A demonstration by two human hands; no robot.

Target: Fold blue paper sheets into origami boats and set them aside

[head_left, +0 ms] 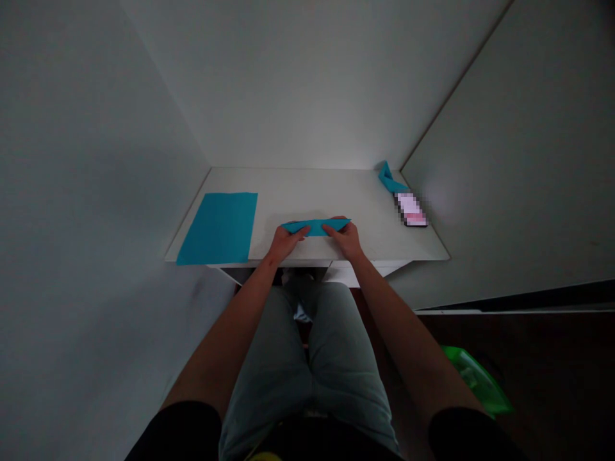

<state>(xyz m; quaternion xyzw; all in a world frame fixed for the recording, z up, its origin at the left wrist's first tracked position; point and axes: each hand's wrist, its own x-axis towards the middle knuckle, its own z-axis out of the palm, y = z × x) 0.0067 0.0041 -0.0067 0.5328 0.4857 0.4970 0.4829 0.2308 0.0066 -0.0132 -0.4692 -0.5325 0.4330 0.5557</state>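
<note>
A narrow folded strip of teal paper (316,226) lies flat on the white table (307,192), near its front edge. My left hand (285,242) rests on the strip's left end, fingers curled and pressing down. My right hand (344,239) presses the right part of the strip, fingertips on the paper. Both hands hold the folded paper against the table.
A flat teal sheet (218,226) lies at the table's left, reaching the front edge. A folded teal piece (390,180) and a phone (412,210) sit at the right. Walls close in on three sides. A green object (473,378) lies on the floor right.
</note>
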